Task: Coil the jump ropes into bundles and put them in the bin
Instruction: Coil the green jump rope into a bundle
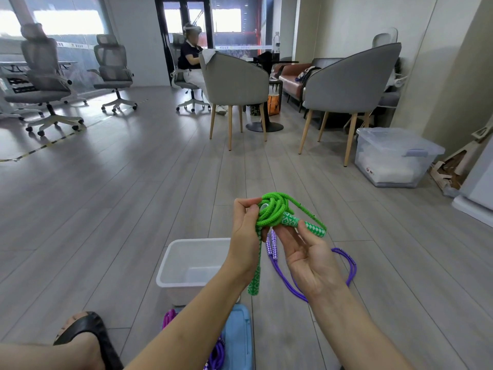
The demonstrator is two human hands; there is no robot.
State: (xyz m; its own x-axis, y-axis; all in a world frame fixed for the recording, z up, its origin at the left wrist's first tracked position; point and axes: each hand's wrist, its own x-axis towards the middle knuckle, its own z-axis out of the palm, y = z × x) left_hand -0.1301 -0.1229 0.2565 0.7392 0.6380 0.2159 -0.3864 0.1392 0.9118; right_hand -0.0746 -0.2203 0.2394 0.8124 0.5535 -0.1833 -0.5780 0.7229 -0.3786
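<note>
I hold a green jump rope [274, 209] in front of me, its cord gathered in loose coils. My left hand [244, 236] pinches the coils at the left, and one green-and-white handle [254, 279] hangs down below it. My right hand [309, 255] supports the other handle [306, 224] with thumb and fingers. Below them a purple jump rope [285, 279] lies on the floor in a long loop. A white bin [170, 260] stands on the floor left of the purple rope, and it looks empty inside.
A light blue case [237, 337] lies near me with more purple and pink rope [216, 356] beside it. My foot in a black sandal [85, 332] is at lower left. Grey chairs [349, 84], a clear lidded box [394, 156] and a seated person [189, 60] are farther off.
</note>
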